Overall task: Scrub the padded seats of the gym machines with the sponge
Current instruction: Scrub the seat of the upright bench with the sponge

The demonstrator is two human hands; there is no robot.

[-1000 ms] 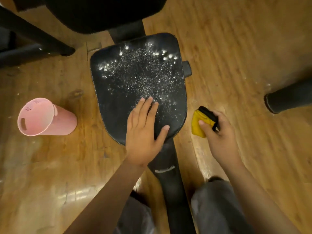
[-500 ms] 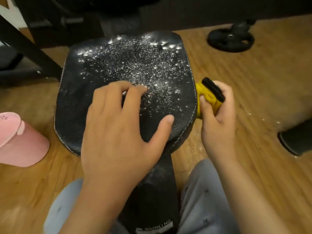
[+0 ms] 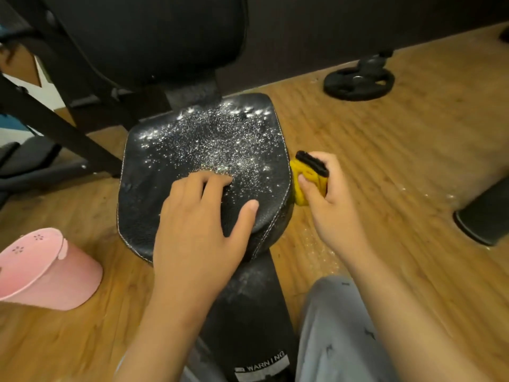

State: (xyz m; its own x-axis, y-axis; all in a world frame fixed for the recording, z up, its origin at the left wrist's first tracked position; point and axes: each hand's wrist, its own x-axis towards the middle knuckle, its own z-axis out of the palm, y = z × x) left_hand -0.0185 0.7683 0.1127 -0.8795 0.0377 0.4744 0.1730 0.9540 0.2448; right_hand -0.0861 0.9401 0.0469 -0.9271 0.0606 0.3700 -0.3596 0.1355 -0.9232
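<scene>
The sponge (image 3: pixel 308 186), yellow with a dark scouring face turned up and away, sits at the seat's right edge and seems to touch the side of the padding, not the top. The right hand (image 3: pixel 333 208) grips it, thumb across the yellow body and fingers wrapped round the back. That firm hold suits pushing hard along a surface, and the squeeze probably accounts for the wet patch (image 3: pixel 312 248) on the floor (image 3: pixel 399 150) just below. The seat (image 3: pixel 148 194) is black padded vinyl with pale stitching along its rim. Glittering droplets or suds (image 3: pixel 214 144) cover its far and middle parts, while the near part looks dull and drier, so scrubbing of the top seems barely begun. The left hand (image 3: pixel 201 227) rests on the near half with bent fingers, fingertips at the edge of the wet area and thumb spread wide, holding nothing. It is most likely there to brace the pad and steady the crouched person while the other hand works. Grey trouser legs straddle the beam (image 3: pixel 248 307) under the seat, which carries a warning label. A dark backrest (image 3: pixel 154 37) stands behind the seat. A pink bucket (image 3: pixel 52 271) stands on the floor to the left, within easy reach, presumably for rinsing. A weight plate (image 3: pixel 358 84) lies well apart at the back right.
</scene>
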